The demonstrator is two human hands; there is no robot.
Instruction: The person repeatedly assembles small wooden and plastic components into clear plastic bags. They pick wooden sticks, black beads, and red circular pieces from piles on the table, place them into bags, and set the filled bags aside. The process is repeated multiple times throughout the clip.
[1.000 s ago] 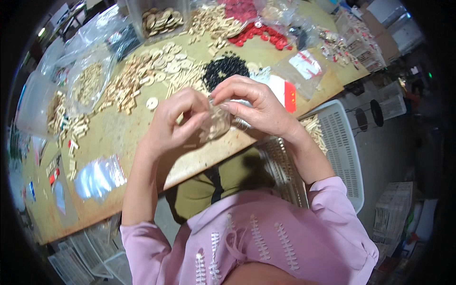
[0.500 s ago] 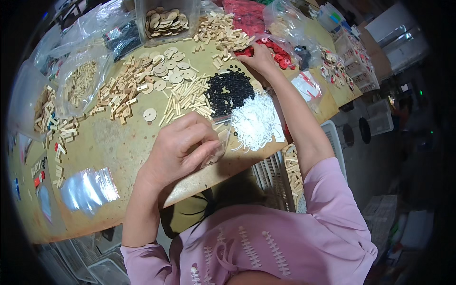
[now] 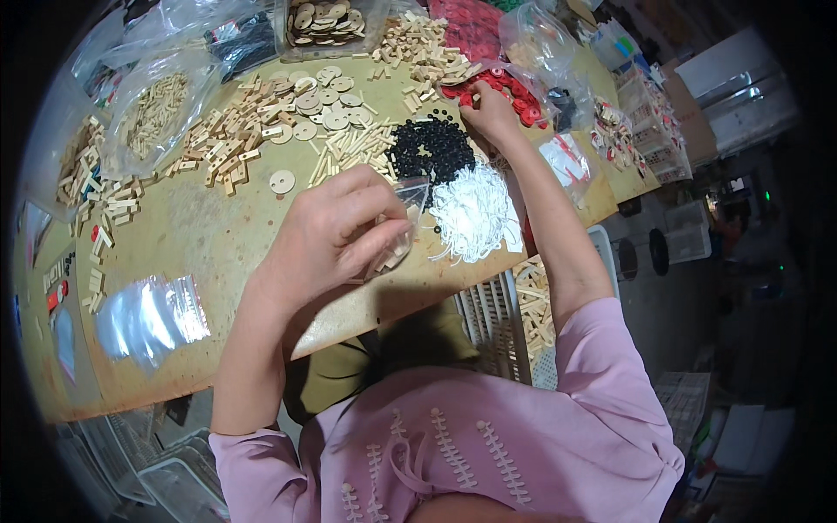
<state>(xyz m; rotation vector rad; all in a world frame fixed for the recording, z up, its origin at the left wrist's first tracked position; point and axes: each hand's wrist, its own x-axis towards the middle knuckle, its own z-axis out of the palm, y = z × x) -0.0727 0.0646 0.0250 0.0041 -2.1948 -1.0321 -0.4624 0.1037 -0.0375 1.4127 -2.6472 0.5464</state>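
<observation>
My left hand (image 3: pixel 336 231) is closed on a small clear zip bag (image 3: pixel 410 205) with light wooden pieces inside, held above the table's front edge. Stretched far forward, my right hand (image 3: pixel 491 116) is at the near edge of a heap of red wheels (image 3: pixel 514 91) that spills from a clear bag. Its fingers are bent together, with a bit of red showing at the fingertips. Between the hands lie a heap of small black rings (image 3: pixel 427 148), a bundle of white cords (image 3: pixel 473 213) and a pile of thin wooden sticks (image 3: pixel 353 152).
Wooden blocks (image 3: pixel 222 144) and round wooden discs (image 3: pixel 327 100) spread across the middle. Flat empty clear bags (image 3: pixel 153 322) lie front left. A clear tub of wooden discs (image 3: pixel 327 24) stands at the back. Below the front edge sits a white basket (image 3: pixel 490 322).
My right hand has shifted from beside the wooden blocks onto the red wheels, its fingers drawing in. My left hand still grips the bag. The view has moved slightly.
</observation>
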